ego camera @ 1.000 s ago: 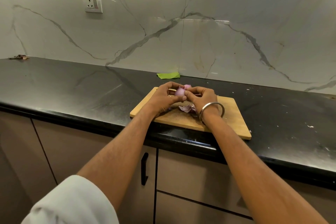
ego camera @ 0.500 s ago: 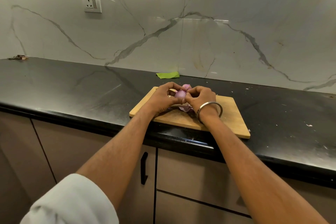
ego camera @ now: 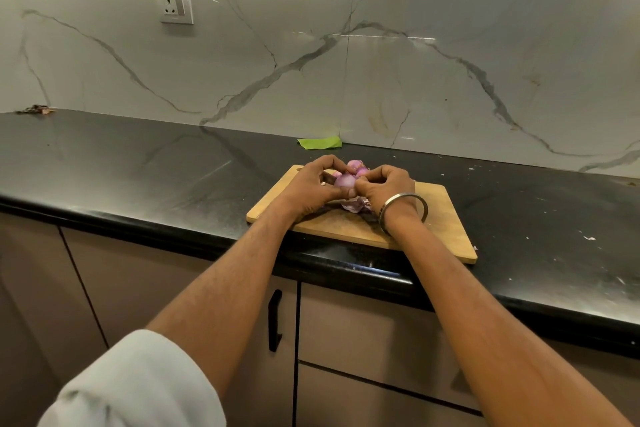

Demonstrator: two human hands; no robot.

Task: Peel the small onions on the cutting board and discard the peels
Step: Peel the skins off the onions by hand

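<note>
A wooden cutting board [ego camera: 440,229] lies on the black counter near its front edge. Both my hands meet above the board's far half. My left hand [ego camera: 311,189] and my right hand [ego camera: 382,185] together pinch one small purple onion [ego camera: 344,179] between fingertips and thumbs. Other small onions [ego camera: 356,166] lie on the board just behind it, partly hidden by my fingers. A heap of loose purple peels [ego camera: 353,206] sits on the board under my hands. A steel bangle circles my right wrist.
The black counter [ego camera: 138,166] runs left and right along a marble wall. A green scrap [ego camera: 320,143] lies by the wall behind the board. Brown debris [ego camera: 34,110] sits at the far left. Small flecks dot the counter on the right. Cabinets stand below.
Both hands stay together over the board on the same onion. The fingers have shifted slightly around it, and the onion shows a little more between the thumbs.
</note>
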